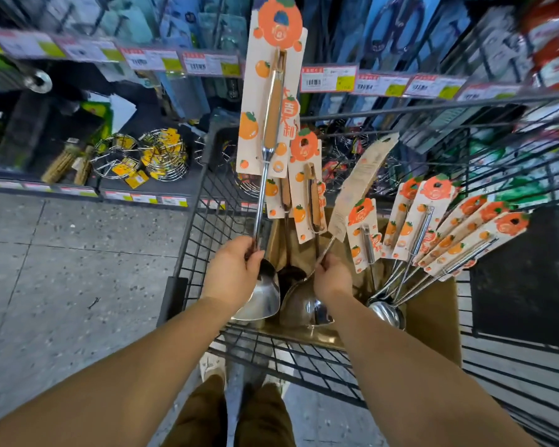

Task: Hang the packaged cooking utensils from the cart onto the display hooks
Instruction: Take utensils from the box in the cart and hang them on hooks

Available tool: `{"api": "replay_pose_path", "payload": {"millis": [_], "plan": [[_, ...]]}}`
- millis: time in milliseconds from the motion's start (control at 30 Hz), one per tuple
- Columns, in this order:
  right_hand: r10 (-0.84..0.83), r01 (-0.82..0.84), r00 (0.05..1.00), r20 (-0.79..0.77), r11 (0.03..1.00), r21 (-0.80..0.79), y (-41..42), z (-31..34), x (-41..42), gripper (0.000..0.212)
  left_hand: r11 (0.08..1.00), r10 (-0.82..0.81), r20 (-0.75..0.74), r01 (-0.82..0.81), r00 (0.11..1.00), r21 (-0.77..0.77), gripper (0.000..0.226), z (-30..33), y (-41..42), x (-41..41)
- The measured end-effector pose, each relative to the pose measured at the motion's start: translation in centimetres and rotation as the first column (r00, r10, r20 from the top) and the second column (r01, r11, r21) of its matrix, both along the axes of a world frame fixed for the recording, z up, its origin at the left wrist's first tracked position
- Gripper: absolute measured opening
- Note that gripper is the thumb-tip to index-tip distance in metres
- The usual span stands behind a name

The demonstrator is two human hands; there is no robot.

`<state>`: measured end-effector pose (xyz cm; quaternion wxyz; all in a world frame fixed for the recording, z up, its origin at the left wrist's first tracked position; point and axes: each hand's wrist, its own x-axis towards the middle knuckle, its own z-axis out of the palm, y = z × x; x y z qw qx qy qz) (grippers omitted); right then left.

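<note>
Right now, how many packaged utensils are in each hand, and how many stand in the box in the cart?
Spatula in the left hand: 1
Utensil with its card turned back in the right hand: 1
Carded utensils standing in the box: about 8; their cards overlap
Total: about 10

Bright, blurred shelves, bowed wide-angle edges
</note>
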<state>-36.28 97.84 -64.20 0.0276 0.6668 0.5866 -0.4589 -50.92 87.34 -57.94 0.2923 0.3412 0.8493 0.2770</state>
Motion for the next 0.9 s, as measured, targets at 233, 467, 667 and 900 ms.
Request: {"api": "replay_pose_path", "payload": {"millis": [233, 467, 667, 900], "plan": [[0.022, -0.024, 0.999, -0.039, 0.999, -0.040, -0.5, 0.5, -0.9, 0.020, 0.998, 0.030, -0.037, -0.028, 0.999, 0.050, 0.015, 1.6, -0.9, -1.3], [-0.094, 0.082, 0.990, -0.103, 0.990, -0.111, -1.5, -1.5, -2.2, 0.018, 0.998, 0.048, -0.055, -0.046, 0.997, 0.040, 0.015, 0.0, -1.3, -1.6], [-0.165, 0.156, 0.980, -0.115, 0.984, -0.086, -2.5, -1.3, -0.6, 0.015, 0.998, 0.015, -0.085, -0.009, 0.996, 0.066, 0.015, 0.0, -0.8, -0.7], [0.026, -0.023, 0.993, -0.115, 0.999, 0.035, -1.9, 0.9, -2.4, 0.016, 0.997, 0.001, -0.089, 0.005, 0.996, 0.073, 0.013, 0.4, -0.5, -0.9]]}}
